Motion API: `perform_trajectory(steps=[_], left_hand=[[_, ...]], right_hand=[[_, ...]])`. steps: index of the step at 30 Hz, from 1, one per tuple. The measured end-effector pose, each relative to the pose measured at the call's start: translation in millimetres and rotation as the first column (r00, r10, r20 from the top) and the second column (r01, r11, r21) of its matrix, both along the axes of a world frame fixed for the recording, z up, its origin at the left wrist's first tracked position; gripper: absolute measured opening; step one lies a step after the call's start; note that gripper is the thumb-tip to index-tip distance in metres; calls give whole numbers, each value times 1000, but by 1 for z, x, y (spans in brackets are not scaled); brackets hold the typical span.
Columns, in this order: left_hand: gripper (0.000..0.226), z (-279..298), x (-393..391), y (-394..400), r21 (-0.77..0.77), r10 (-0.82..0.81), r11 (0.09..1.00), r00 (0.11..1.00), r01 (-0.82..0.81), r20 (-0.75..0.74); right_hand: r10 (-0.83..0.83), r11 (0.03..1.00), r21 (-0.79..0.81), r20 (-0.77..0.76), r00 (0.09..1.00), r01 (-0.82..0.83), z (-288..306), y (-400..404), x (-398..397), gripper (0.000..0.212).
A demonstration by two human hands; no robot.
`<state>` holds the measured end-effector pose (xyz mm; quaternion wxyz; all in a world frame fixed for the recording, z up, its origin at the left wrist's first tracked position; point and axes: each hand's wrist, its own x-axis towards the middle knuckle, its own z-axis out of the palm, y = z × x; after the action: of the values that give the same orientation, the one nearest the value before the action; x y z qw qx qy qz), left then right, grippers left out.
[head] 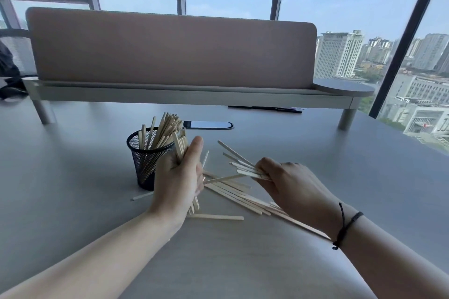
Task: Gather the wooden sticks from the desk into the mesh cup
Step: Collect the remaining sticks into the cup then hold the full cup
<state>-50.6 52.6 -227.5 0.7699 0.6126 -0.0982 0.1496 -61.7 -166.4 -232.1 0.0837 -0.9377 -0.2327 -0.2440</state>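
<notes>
Sticks [233, 193] in both hands, beside unlabelled mesh cup [145, 165].

A black wire-mesh cup [145, 162] is stood on the grey bench [315, 165], left of centre, with thin pale wooden sticks [162, 128] upright in it. Just right of the cup, a bundle of sticks [181, 148] is held in the left hand [179, 177]. Loose flat wooden sticks [233, 193] are scattered on the bench between both hands. Further right, several sticks [240, 165] are held in the right hand [289, 184]. Behind, a raised shelf with an upright padded panel [170, 51] is placed across the bench.
</notes>
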Motion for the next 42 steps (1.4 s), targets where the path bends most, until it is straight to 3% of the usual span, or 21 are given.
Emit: perform_trajectory(steps=[5,11,15,16,19,22,26,31,33,34,36,37,38,39,42], left_hand=[[61,-2,-3,-3,7,-44,999,999,44,-15],[62,-1,-4,-1,30,-188,981,981,189,-37],[86,3,-7,-5,27,-208,978,978,209,-36],[80,5,-8,-6,2,-218,976,975,218,-41],[33,14,-12,-6,-73,-257,965,964,252,-73],[31,22,-11,-3,-142,-263,958,962,250,-80],[36,37,-4,4,-198,-135,972,990,127,-29],[45,55,3,16,-240,92,967,996,-90,-3],[51,54,3,16,-191,129,974,992,-125,9],[53,52,3,14,-160,126,980,991,-120,32],[55,43,0,7,-76,69,995,994,-62,89],[56,37,-2,3,-31,12,999,994,-9,106],[55,30,-4,-1,15,-54,999,993,53,105],[53,24,-6,-4,54,-116,992,989,112,91],[57,10,-9,-8,149,-188,973,980,177,61]], right_hand=[[-24,993,115,-53,998,30,0,-3,0,25],[6,923,384,-29,1000,5,17,10,-11,31],[105,946,313,-43,994,-86,19,31,-22,26],[121,955,281,-58,991,-100,17,35,-23,25],[142,958,266,-101,985,-111,12,41,-22,29],[138,943,322,-147,980,-84,14,41,-22,32],[108,935,354,-194,975,-33,21,41,-25,42],[-48,928,351,-213,976,122,34,36,-21,56],[-59,831,522,-258,964,191,46,34,-18,59],[3,713,672,-289,957,201,54,33,-18,58],[234,354,914,-293,927,200,66,37,-16,59],[337,201,955,-275,900,216,70,42,-16,60],[406,110,966,-260,876,236,71,47,-16,61],[447,78,965,-257,857,249,70,54,-17,61],[470,145,961,-276,838,236,51,74,-17,61]])
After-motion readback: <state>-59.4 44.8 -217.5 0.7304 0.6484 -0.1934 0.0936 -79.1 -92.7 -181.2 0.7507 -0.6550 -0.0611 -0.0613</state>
